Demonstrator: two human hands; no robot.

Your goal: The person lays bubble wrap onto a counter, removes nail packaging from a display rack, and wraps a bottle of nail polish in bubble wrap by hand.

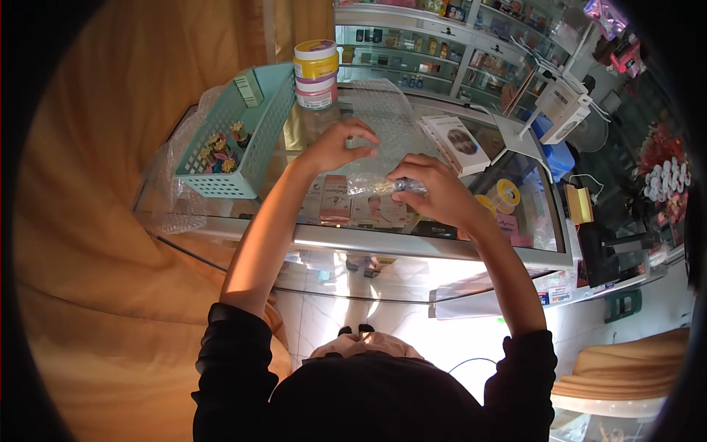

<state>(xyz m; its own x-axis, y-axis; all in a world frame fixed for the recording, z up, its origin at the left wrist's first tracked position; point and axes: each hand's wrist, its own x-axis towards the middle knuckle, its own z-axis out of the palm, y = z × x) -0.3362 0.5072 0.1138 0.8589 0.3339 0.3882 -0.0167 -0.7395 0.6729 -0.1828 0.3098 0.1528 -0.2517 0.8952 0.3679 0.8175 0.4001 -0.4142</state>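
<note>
My right hand (438, 188) grips a small bundle rolled in clear bubble wrap (367, 185) just above the glass counter. Something yellowish shows faintly through the wrap; its kind I cannot make out. My left hand (337, 147) is up and to the left of the bundle, fingers curved and apart from the thumb, holding nothing. Beyond both hands a sheet of bubble wrap (379, 107) lies flat on the glass. Under the glass, below the bundle, are a pinkish box with an eye drawing (336, 199) and other packages.
On the left stands a mint-green basket (269, 125) with small flower-like figures and a box inside. Stacked tubs (317, 62) stand behind it. Right of my hands lie a white box (458, 144) and a white stand (519, 140). An orange curtain (110, 221) hangs at left.
</note>
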